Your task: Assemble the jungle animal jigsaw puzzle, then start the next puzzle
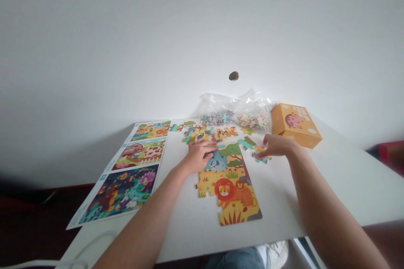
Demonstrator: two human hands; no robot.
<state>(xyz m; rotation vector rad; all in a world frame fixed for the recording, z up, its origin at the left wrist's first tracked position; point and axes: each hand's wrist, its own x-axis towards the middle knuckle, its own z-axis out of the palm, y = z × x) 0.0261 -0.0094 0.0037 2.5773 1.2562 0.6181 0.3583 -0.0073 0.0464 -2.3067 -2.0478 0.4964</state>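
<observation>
A partly joined jigsaw puzzle [233, 176] with lions, an elephant and trees lies flat on the white table. My left hand [200, 155] rests on its upper left edge, fingers stretched out over the elephant part. To the right of the puzzle, my right hand [275, 146] is bent over a few loose puzzle pieces [261, 157], thumb and fingers apart at them. Whether it grips one of these pieces I cannot tell. More loose puzzle pieces [227, 133] lie beyond my left hand.
A printed picture sheet [139, 162] with three scenes lies at the left. Clear plastic bags [252, 111] of pieces stand against the wall, beside an orange box [295, 124]. A white cable [41, 263] runs at the near left corner.
</observation>
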